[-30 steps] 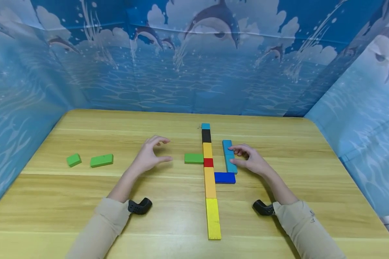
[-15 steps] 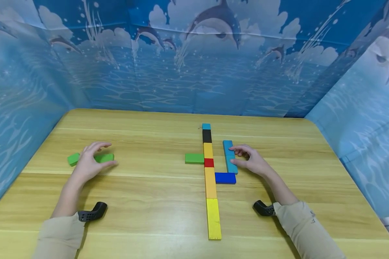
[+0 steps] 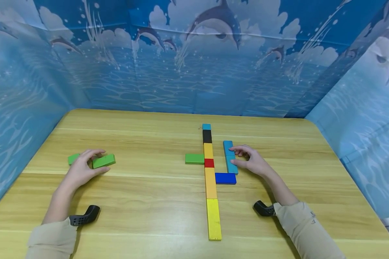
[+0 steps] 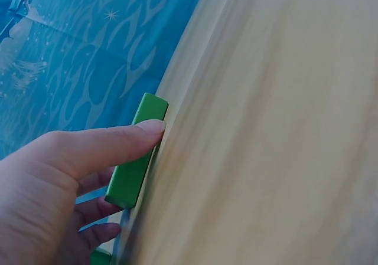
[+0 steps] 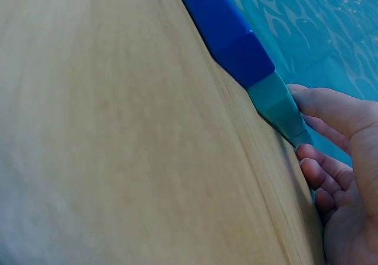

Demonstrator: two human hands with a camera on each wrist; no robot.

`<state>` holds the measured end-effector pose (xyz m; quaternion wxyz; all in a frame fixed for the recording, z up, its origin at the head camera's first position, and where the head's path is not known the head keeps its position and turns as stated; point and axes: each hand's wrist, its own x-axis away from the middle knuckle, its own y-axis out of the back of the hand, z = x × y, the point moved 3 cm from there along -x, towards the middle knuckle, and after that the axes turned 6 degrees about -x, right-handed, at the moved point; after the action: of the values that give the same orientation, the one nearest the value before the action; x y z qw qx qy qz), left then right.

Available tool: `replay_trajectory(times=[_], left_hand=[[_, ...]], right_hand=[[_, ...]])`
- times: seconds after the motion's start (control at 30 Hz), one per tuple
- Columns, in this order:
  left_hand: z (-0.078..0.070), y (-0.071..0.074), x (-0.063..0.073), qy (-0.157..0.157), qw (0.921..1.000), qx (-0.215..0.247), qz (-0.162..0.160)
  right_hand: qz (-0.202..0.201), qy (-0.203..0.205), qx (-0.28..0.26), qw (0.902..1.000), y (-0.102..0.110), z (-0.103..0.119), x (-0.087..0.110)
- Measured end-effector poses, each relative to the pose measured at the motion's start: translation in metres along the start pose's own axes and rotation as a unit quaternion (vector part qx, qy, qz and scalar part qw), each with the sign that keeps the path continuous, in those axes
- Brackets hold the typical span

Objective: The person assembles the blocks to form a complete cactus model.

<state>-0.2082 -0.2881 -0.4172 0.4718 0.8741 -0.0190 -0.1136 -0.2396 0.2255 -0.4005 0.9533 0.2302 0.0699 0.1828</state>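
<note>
My left hand [image 3: 81,171] is at the left of the table, its thumb and fingers around a long green block [image 3: 104,161]. In the left wrist view the thumb [image 4: 150,127] lies across that green block [image 4: 131,179]. Another green block [image 3: 72,158] sits just behind the fingers, partly hidden. My right hand [image 3: 253,160] rests beside two light blue blocks [image 3: 230,155] set end to end, fingertips and thumb at their right side, fingers loosely bent. The right wrist view shows the thumb close against a light blue block [image 5: 276,102], beyond a dark blue block [image 5: 230,38].
A column of blocks runs down the middle: small light blue [image 3: 206,126], black [image 3: 207,136], yellow-orange [image 3: 208,150], red [image 3: 209,163], light orange [image 3: 210,182] and long yellow [image 3: 214,219]. A green block [image 3: 194,159] juts left, a dark blue block [image 3: 225,178] right. Dolphin-print cloth [image 3: 181,86] surrounds the table.
My left hand has moved from near the column out to the left, and its fingers have come around the long green block. The right hand stays beside the light blue blocks.
</note>
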Motion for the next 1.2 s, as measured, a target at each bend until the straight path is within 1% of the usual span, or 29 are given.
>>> replay_trajectory(times=[0.13,0.23,0.33,0.43,0.5,0.57,0.67,0.77,0.8,0.9,1.03,1.1,1.2], left_hand=[[-0.002,-0.004,0.001,-0.022,0.9997,-0.003,-0.002],[-0.006,-0.006,0.001,-0.039,0.9992,-0.001,0.003],[-0.009,-0.007,0.001,-0.046,0.9989,0.004,0.007],[-0.009,-0.007,0.001,-0.047,0.9988,0.009,0.015],[-0.008,-0.007,0.001,-0.045,0.9984,0.021,0.028],[-0.007,-0.005,0.002,-0.044,0.9971,0.036,0.049],[-0.005,-0.001,0.004,-0.046,0.9936,0.060,0.084],[-0.005,0.003,0.006,-0.057,0.9895,0.074,0.110],[-0.006,0.003,0.006,-0.062,0.9883,0.077,0.116],[-0.007,0.004,0.007,-0.073,0.9849,0.085,0.132],[-0.009,0.003,0.006,-0.072,0.9833,0.083,0.145],[-0.009,0.002,0.005,-0.069,0.9835,0.081,0.146],[-0.011,0.000,0.004,-0.060,0.9845,0.078,0.145]], right_hand=[[0.000,-0.004,0.000,1.0000,0.000,0.000,0.000],[0.000,-0.006,0.003,1.0000,0.000,0.000,0.000],[-0.001,-0.004,0.006,1.0000,0.000,0.000,0.000],[-0.001,-0.003,0.007,1.0000,0.000,0.000,0.000],[0.000,-0.003,0.006,1.0000,0.000,0.000,0.000],[0.000,-0.003,0.004,1.0000,0.000,0.000,0.000],[0.002,0.000,0.002,1.0000,0.000,0.000,0.000],[0.003,0.005,0.008,1.0000,-0.001,0.000,0.000],[0.004,0.009,0.010,0.9999,0.000,0.000,0.000],[0.001,0.012,0.011,0.9999,0.001,-0.013,-0.002],[-0.003,0.009,0.004,0.9999,0.003,-0.034,-0.007],[-0.002,0.009,0.008,0.9999,0.003,-0.036,-0.007],[-0.001,0.010,0.006,0.9999,0.003,-0.033,-0.007]])
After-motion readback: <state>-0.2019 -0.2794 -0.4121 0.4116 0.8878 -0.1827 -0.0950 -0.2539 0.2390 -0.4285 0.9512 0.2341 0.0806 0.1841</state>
